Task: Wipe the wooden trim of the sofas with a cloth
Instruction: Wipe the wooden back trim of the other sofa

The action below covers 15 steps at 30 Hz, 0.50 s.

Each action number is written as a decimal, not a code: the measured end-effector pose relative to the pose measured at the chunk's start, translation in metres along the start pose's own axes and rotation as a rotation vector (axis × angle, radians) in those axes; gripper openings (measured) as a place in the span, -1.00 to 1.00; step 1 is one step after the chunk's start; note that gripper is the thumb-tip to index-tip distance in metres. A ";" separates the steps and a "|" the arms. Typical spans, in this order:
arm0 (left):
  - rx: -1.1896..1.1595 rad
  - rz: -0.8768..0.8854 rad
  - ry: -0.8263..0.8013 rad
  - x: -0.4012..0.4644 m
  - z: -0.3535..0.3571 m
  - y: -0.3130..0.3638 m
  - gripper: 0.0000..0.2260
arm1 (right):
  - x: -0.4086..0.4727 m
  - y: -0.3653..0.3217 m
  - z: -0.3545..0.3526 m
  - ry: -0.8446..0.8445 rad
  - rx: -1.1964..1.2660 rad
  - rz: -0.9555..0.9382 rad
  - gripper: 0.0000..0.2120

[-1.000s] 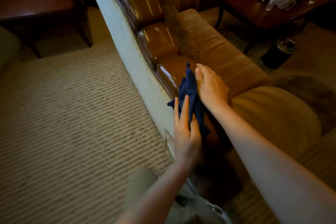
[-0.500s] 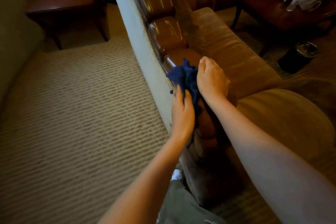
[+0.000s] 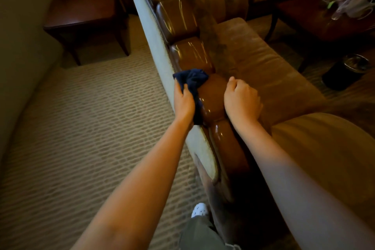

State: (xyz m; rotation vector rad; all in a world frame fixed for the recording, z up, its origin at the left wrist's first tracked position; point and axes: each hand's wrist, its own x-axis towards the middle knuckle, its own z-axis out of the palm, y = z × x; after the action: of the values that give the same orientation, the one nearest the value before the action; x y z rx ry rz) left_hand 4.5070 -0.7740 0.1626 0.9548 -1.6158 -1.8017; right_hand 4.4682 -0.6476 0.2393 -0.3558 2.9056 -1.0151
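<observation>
A glossy carved wooden trim (image 3: 213, 97) runs along the top of the sofa back, from near me up toward the far end. A dark blue cloth (image 3: 191, 80) lies bunched on the trim's left side. My left hand (image 3: 183, 102) grips the cloth and presses it against the wood and the pale back panel. To the right of the trim, my right hand (image 3: 241, 99) rests with curled fingers on the trim's edge beside the brown seat cushion (image 3: 263, 71), holding nothing.
The sofa's pale back panel (image 3: 154, 42) faces a ribbed carpet (image 3: 91, 128). A dark wooden side table (image 3: 85, 12) stands at the far left. A coffee table (image 3: 328, 16) with clutter and a black bin (image 3: 345, 71) sit at right. The sofa's padded arm (image 3: 324, 148) is near me.
My right hand has let go of the cloth and moved right onto the trim's edge. My left hand now holds the cloth alone. The view has shifted forward along the sofa.
</observation>
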 end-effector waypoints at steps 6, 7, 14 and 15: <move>-0.047 -0.047 0.046 0.061 -0.004 0.024 -0.54 | 0.037 -0.021 0.020 -0.135 -0.070 0.004 -0.52; -0.066 -0.058 0.053 0.065 -0.004 0.028 -0.54 | 0.037 -0.020 0.022 -0.128 -0.071 -0.003 -0.52; -0.205 -0.158 -0.005 0.000 -0.021 0.022 -0.57 | 0.033 -0.020 0.020 -0.152 -0.064 -0.017 -0.55; -0.231 -0.212 0.006 -0.003 -0.023 0.024 -0.55 | 0.033 -0.020 0.020 -0.152 -0.067 -0.016 -0.56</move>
State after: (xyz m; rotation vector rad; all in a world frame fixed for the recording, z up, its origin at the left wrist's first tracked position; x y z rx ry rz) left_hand 4.5253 -0.7895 0.1856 1.0531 -1.3067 -2.0718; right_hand 4.4426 -0.6827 0.2370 -0.4399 2.8089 -0.8544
